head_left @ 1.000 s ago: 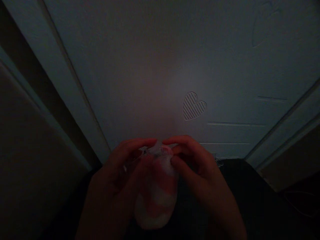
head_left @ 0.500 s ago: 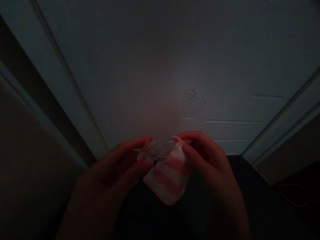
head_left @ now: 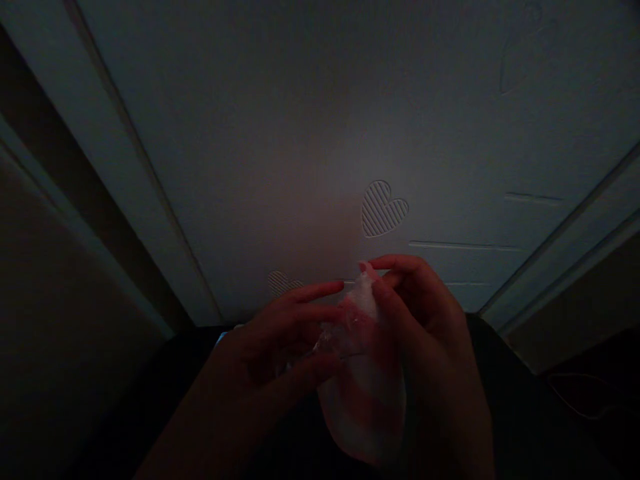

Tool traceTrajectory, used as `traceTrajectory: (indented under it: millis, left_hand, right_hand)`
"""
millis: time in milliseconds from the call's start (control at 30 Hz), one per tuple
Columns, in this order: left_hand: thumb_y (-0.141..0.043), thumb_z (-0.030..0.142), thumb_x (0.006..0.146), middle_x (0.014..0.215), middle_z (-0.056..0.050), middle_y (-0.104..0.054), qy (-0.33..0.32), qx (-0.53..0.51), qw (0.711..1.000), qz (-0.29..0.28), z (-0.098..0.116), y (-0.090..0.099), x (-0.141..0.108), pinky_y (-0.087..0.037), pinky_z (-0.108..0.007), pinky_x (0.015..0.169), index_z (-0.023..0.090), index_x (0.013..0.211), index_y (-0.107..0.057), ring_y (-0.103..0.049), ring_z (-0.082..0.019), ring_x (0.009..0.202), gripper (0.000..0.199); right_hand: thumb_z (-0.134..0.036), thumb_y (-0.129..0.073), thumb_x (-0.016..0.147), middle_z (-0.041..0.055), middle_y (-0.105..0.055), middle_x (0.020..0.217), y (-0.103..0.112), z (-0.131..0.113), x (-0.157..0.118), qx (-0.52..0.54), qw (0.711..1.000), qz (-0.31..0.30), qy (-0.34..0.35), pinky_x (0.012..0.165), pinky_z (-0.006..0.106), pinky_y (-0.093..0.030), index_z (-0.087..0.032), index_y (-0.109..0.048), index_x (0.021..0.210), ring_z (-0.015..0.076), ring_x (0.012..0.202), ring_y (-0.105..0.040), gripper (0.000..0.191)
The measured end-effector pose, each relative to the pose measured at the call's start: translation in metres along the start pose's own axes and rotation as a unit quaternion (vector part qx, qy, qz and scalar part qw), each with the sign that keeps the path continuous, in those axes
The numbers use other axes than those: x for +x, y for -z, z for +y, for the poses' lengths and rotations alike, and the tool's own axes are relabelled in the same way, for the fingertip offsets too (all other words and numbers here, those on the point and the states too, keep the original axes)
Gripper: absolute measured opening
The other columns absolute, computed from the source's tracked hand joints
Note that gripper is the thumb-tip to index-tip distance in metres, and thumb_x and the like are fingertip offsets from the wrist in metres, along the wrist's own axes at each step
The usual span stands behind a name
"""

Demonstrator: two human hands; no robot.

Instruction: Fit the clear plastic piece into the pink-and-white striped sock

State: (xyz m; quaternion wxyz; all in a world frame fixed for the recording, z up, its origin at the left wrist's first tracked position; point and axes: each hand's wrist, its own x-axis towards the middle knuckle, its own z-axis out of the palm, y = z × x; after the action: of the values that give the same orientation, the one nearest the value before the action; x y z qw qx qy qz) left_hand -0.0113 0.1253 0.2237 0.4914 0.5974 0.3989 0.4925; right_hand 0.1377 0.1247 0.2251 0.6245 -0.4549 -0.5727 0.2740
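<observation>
Low in the middle of the head view hangs a soft red-and-white striped cloth piece [head_left: 367,393], rounded at its lower end. Its exact kind is hard to make out in the dim light. My right hand [head_left: 425,313] pinches its top edge between thumb and fingers. From the left, my left hand [head_left: 280,353] has its thumb and fingers around a crumpled clear plastic wrapper [head_left: 326,339], which lies against the cloth. The upper fingers of that hand stretch toward the cloth's top.
A pale door-like panel [head_left: 250,147] with an engraved striped heart [head_left: 384,208] and grooved lines stands close in front. Dark-clothed legs [head_left: 165,387] are below my hands. A thin cord [head_left: 575,400] lies at the lower right.
My left hand has moved right and slightly down with the plastic, closer to my right hand. The striped cloth now hangs lower and straighter. My right hand has shifted slightly right.
</observation>
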Motion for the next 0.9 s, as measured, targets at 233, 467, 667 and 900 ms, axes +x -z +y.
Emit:
traceTrajectory:
  millis: [233,467,667,900]
  left_hand:
    - [-0.066,0.024,0.067,0.090,0.000,-0.069,0.000,-0.007,1.000,-0.024,0.003,0.002,0.003,-0.052,-0.023,0.069,0.025,0.082,-0.070,-0.064,-0.019,0.082,0.015]
    - [-0.069,0.027,0.063,0.085,0.001,-0.071,-0.021,-0.039,0.996,0.077,-0.004,0.000,-0.002,-0.052,-0.022,0.065,0.025,0.079,-0.071,-0.065,-0.018,0.074,0.016]
    - [-0.071,0.025,0.059,0.081,0.000,-0.071,-0.048,-0.005,0.994,0.097,-0.025,0.012,0.000,-0.052,-0.019,0.054,0.023,0.085,-0.070,-0.065,-0.018,0.068,0.026]
    - [-0.064,0.026,0.071,0.091,0.003,-0.070,0.025,0.031,0.996,0.084,-0.019,0.016,-0.008,-0.053,-0.017,0.061,0.029,0.094,-0.066,-0.065,-0.015,0.079,0.024]
  right_hand:
    - [-0.023,-0.043,0.086,0.0005,-0.062,0.089,0.006,0.002,0.003,-0.045,0.997,-0.051,0.029,0.062,0.022,-0.049,-0.027,-0.055,0.105,0.0127,0.077,-0.059,0.023]
    - [-0.018,-0.045,0.084,0.0017,-0.052,0.117,0.014,0.000,0.003,-0.093,0.981,-0.159,0.066,0.085,0.029,-0.047,-0.030,-0.048,0.116,0.0156,0.104,-0.052,0.034]
    - [-0.013,-0.048,0.081,0.0039,-0.048,0.117,0.009,0.001,0.003,-0.158,0.961,-0.218,0.072,0.089,0.032,-0.043,-0.024,-0.057,0.095,0.0172,0.109,-0.047,0.020]
    - [-0.020,-0.058,0.077,0.0013,-0.058,0.093,0.018,0.006,0.006,-0.114,0.977,-0.171,0.056,0.073,0.025,-0.045,-0.020,-0.055,0.080,0.0139,0.085,-0.055,0.004]
